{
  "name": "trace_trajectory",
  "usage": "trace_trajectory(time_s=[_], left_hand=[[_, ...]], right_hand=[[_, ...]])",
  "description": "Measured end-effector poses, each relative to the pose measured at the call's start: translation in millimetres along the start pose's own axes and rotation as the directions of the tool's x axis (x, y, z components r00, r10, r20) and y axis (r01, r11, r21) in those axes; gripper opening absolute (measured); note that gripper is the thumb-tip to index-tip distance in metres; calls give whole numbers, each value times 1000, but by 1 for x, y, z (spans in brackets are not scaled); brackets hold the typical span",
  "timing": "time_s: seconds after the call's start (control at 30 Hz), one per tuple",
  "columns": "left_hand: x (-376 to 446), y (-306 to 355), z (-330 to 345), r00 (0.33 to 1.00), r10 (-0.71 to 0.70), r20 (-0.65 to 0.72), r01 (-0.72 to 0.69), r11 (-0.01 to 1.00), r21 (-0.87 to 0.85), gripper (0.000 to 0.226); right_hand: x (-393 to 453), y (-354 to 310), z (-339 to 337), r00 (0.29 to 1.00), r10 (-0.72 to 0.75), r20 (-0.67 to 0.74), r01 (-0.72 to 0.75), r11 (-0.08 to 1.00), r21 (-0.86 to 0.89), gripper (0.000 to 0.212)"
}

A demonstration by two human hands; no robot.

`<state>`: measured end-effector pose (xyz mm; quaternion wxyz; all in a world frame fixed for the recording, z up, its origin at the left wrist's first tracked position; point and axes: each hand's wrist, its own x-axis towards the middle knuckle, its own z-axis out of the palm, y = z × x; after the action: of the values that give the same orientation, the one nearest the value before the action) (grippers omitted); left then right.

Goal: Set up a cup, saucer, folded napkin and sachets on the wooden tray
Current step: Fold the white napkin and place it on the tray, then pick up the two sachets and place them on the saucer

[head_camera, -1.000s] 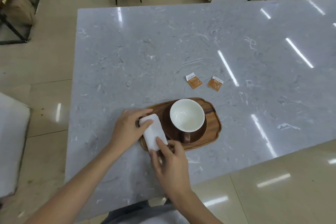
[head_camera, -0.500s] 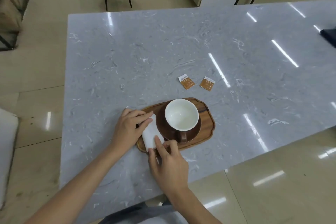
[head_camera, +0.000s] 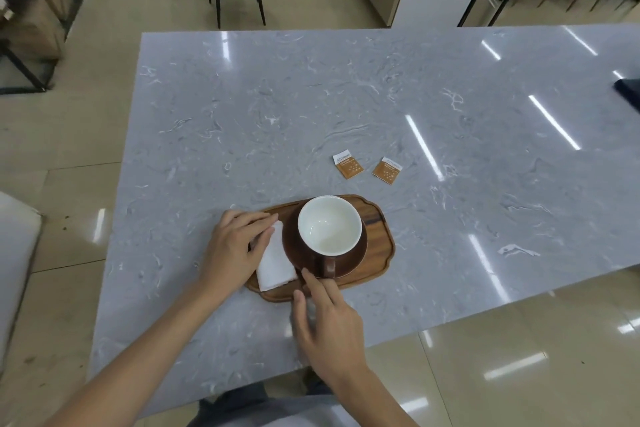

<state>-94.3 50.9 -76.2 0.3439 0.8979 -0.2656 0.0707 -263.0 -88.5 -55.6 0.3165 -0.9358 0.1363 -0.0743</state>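
- Our left hand [head_camera: 235, 246] rests with relaxed, nearly straight fingers on the far left end of the folded white cloth napkin [head_camera: 275, 262], pressing it flat without curling round it.
- Our right hand [head_camera: 325, 326] hangs just off the near edge of the oval wooden tray [head_camera: 379, 253]; its fingers are extended and hold nothing, and the forefinger tip lies beside the napkin's near right corner. We cannot tell whether it touches the cloth.
- Just right of our left fingertips stands the white-lined brown ceramic cup [head_camera: 329, 230] on its round brown saucer [head_camera: 360, 253], handle turned toward our right fingers. The napkin lies alongside the saucer's left rim, on the tray.
- So we judge three of the four items placed: cup, saucer and napkin, the napkin perhaps getting a last straightening.
- Left to do: the two small orange-and-white paper sachets [head_camera: 348, 166], which lie on the grey marble-patterned table [head_camera: 242, 114] well beyond our fingers, past the tray's far edge, apart from each other.
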Motion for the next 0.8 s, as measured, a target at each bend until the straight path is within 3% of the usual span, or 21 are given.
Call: trace_trajectory(time_s=[0.07,0.17,0.27,0.37,0.63,0.8], left_hand=[[3,9,-1,1000,-2,-31,2,1000,7,35],[11,27,-3,998,-5,-65,5,1000,0,34],[32,43,-5,997,-42,-69,39,998,-53,30],[69,55,-3,998,-66,-3,66,992,-108,31],[178,70,40,963,-111,246,130,989,-64,34],[210,69,76,901,-249,356,303,947,-104,42]], right_hand=[[1,5,-7,1000,-19,10,18,999,28,47],[2,17,-25,997,-74,11,73,994,84,29],[12,34,-51,985,-157,-77,165,979,116,17],[40,58,-80,969,-169,-183,192,975,116,21],[162,126,-118,983,32,-181,-17,996,89,18],[219,159,-122,991,113,-72,-110,993,38,32]])
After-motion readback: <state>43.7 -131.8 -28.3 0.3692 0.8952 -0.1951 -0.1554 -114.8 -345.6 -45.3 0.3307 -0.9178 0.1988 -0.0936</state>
